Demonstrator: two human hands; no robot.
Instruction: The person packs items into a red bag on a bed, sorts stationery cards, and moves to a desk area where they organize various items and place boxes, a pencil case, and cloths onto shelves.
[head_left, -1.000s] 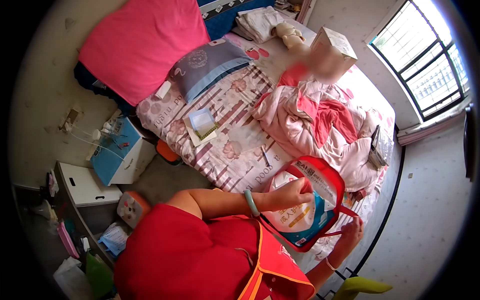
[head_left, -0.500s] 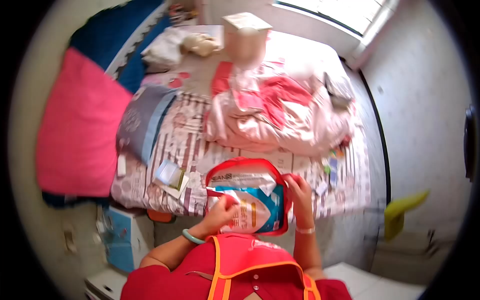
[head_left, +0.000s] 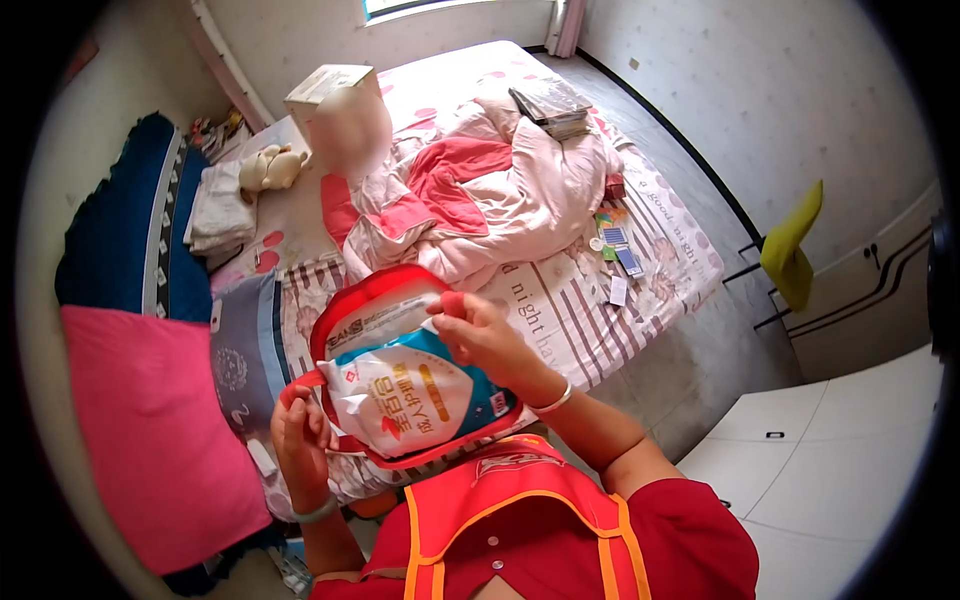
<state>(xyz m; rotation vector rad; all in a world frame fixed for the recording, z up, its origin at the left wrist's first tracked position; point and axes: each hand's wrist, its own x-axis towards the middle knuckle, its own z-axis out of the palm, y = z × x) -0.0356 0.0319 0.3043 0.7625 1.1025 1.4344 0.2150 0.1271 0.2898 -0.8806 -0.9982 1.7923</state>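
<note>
A red-rimmed bag (head_left: pixel 322 335) lies open in front of me at the bed's near edge. Inside is a white and blue plastic package (head_left: pixel 400 385) with orange and red printing, and behind it a white printed sheet or lining. On the bag's left, my left hand (head_left: pixel 303 440) is closed round its red strap. My right hand (head_left: pixel 485 335) is over the bag's upper right side, its fingers pinched on a red piece of the bag; whether that is rim or strap is unclear. A corner of the package comes near the right fingertips.
A crumpled pink and white quilt (head_left: pixel 480 210) covers the bed's middle, with a box (head_left: pixel 330 88) and a stuffed toy (head_left: pixel 270 168) behind. Cards (head_left: pixel 627 262) lie to the right. Pillows are on the left; a green chair (head_left: pixel 790 255) and white cabinet (head_left: pixel 800 470) stand right.
The view has turned, so the bag shows farther left. My left hand has moved from over the package to the bag's left side, drawing the strap outward. My right hand now reaches over the bag.
</note>
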